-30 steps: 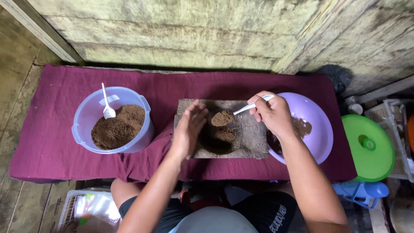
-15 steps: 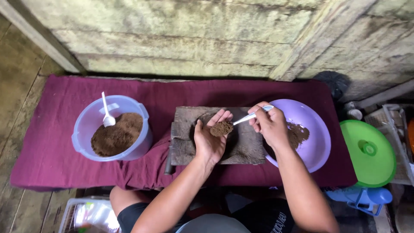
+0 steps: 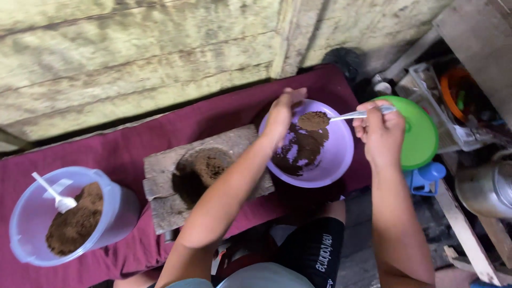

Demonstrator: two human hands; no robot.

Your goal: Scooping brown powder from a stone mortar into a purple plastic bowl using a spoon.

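1. The right hand [image 3: 380, 133] was closed around the handle of a metal spoon [image 3: 341, 117], fingers curled tight, holding it level over the purple bowl [image 3: 341, 160].
2. The spoon carried a heaped mound of brown powder [image 3: 313, 120], which hung above the bowl at about the bowl's 12 o'clock.
3. The left hand [image 3: 282, 114] was loosely open with fingers extended, holding nothing; its fingertips sat just beside the spoon's load, at the load's 9 o'clock.
4. The purple bowl rested on the maroon cloth [image 3: 128, 154] that covered the counter, with dark brown powder smeared across its inside.
5. At the bowl's 9 o'clock lay a flat stone mortar [image 3: 160, 170], its round hollow holding more brown powder; the left forearm crossed over its right edge.
6. Well apart from the mortar, toward its 8 o'clock, stood a clear plastic tub [image 3: 114, 200] partly filled with brown powder, with a white plastic spoon [image 3: 56, 194] resting inside.
7. At the bowl's 3 o'clock sat a green lid [image 3: 421, 138], partly behind the right hand, with a blue plastic piece [image 3: 426, 178] beneath it.
8. A weathered plank wall [image 3: 133, 58] ran behind the counter at 12 o'clock.
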